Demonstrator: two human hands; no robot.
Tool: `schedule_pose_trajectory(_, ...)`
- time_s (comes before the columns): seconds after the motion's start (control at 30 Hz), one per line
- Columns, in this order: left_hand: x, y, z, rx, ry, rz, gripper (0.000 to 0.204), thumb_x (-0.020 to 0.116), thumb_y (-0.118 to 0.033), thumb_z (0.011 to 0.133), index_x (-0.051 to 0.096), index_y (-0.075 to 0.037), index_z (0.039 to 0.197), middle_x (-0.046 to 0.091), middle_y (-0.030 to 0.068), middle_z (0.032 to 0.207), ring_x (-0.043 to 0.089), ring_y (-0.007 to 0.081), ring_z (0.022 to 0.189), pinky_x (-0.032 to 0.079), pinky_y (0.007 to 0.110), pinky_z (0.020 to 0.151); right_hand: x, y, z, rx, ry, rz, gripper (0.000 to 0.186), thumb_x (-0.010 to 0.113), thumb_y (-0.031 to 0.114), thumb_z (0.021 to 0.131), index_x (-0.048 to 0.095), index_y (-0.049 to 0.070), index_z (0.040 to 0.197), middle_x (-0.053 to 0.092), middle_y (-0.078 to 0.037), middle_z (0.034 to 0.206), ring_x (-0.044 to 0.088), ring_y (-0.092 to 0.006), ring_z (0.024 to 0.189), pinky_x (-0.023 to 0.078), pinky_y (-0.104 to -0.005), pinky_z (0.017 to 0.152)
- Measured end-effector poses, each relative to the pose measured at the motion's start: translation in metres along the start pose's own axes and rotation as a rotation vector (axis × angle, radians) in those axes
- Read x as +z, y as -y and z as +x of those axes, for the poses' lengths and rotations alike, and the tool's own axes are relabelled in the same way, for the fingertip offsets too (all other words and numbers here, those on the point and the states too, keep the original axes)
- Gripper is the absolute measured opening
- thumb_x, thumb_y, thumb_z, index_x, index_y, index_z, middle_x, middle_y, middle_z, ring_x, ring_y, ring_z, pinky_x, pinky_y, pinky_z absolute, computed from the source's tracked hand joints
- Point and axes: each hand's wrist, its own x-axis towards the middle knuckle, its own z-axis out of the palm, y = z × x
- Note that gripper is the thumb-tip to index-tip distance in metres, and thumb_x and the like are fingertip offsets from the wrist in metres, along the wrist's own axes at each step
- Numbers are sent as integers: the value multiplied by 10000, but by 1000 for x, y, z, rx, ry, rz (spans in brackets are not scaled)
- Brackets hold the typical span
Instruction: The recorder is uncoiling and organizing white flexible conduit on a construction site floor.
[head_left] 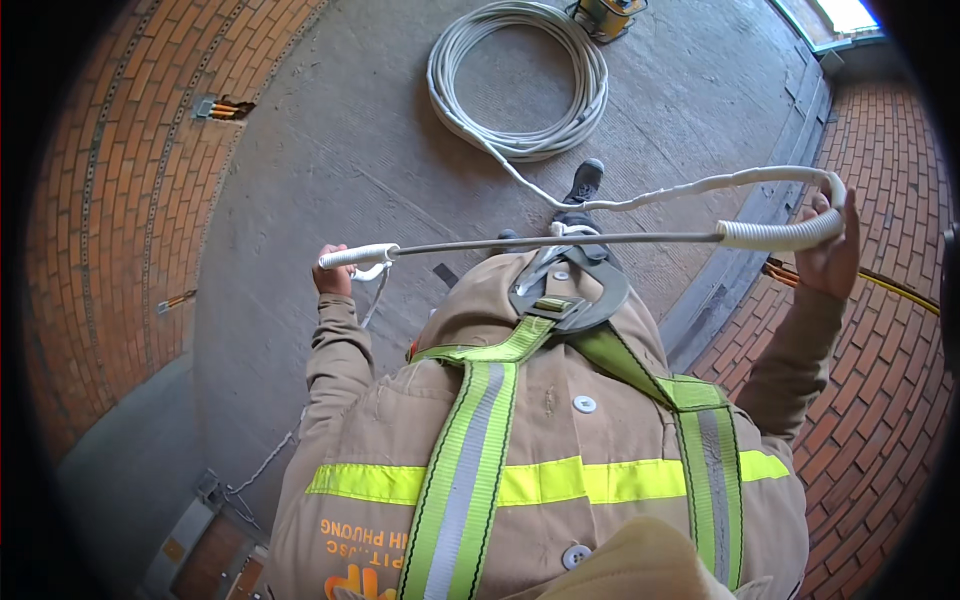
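My left hand [334, 276] is closed round a short white corrugated conduit [362, 255] at the left end of a thin grey rod or cable [560, 241]. A white loop and a thin cord hang just beside that hand. The grey length runs nearly straight across in front of my body into another white corrugated conduit [770, 235] at the right. My right hand [832, 245] grips this conduit where it bends back. From the bend a white wrapped cable [690, 189] leads left, past my shoes, to a large white coil [442, 95] on the floor.
A yellow machine [606, 16] stands beside the coil. Brick walls [130, 170] rise on both sides, with orange conduits [222, 110] in a wall opening at left. A yellow pipe [900, 288] runs along the right wall. I wear a green harness [465, 450].
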Motion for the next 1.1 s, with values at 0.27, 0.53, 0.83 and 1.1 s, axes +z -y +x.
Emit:
schedule_pose_trajectory(0.27, 7, 14, -3, 20, 106, 32, 218, 535, -43, 944, 497, -45, 729, 498, 29, 572, 481, 104, 489, 410, 275, 472, 3, -30, 66, -4, -201, 7, 439, 619, 273, 968, 459, -4, 1269, 613, -138, 1012, 565, -167, 739, 551, -313, 680)
schedule_pose_trajectory(0.53, 125, -41, 40, -57, 157, -58, 233, 556, -26, 924, 465, -59, 712, 481, 17, 580, 472, 96, 497, 412, 274, 478, -4, -20, 361, 137, -73, -34, 270, 580, 259, 977, 524, 25, 1099, 550, -74, 845, 525, -158, 681, 487, -298, 616)
schedule_pose_trajectory(0.83, 224, -140, 19, -85, 238, 470, 209, 689, -55, 837, 511, -43, 729, 493, 17, 624, 444, 95, 564, 399, 307, 523, 41, -38, 576, 400, -95, -59, 203, 599, 198, 946, 503, 22, 976, 489, -51, 714, 494, -172, 639, 463, -310, 608)
schedule_pose_trajectory(1.1, 302, -191, -37, -77, 138, 524, 220, 722, -96, 822, 532, -27, 736, 473, 44, 611, 420, 114, 603, 401, 333, 558, 56, -75, 666, 625, 9, -9, 171, 631, 112, 904, 508, 13, 970, 523, -73, 732, 519, -205, 644, 491, -350, 649)
